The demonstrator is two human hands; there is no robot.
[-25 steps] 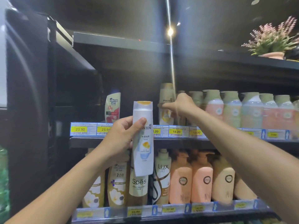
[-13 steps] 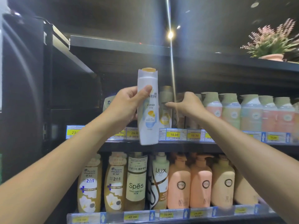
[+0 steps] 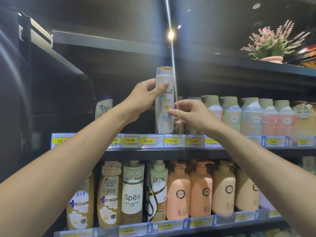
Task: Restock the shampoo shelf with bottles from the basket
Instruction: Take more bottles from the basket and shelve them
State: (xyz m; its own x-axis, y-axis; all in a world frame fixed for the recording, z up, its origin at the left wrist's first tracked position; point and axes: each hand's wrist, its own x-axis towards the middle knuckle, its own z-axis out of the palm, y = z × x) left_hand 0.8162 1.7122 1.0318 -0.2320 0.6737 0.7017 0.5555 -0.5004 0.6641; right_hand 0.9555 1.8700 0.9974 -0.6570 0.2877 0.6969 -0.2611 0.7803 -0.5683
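The left hand (image 3: pixel 145 98) grips the white Pantene bottle (image 3: pixel 163 124) upright, its base at the front edge of the upper shelf (image 3: pixel 171 153). The right hand (image 3: pixel 191 115) touches the bottle's side with curled fingertips; whether it grips cannot be told.

The left hand's (image 3: pixel 143 98) thumb covers the first letter on the Pantene bottle (image 3: pixel 163 122), the left forearm (image 3: pixel 82 144) hides part of the leftmost price tag (image 3: pixel 59 140), and the far-right price tags (image 3: pixel 273 141) are blurred past reading.

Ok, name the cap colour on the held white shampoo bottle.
Golden-yellow cap; head view shows it best.
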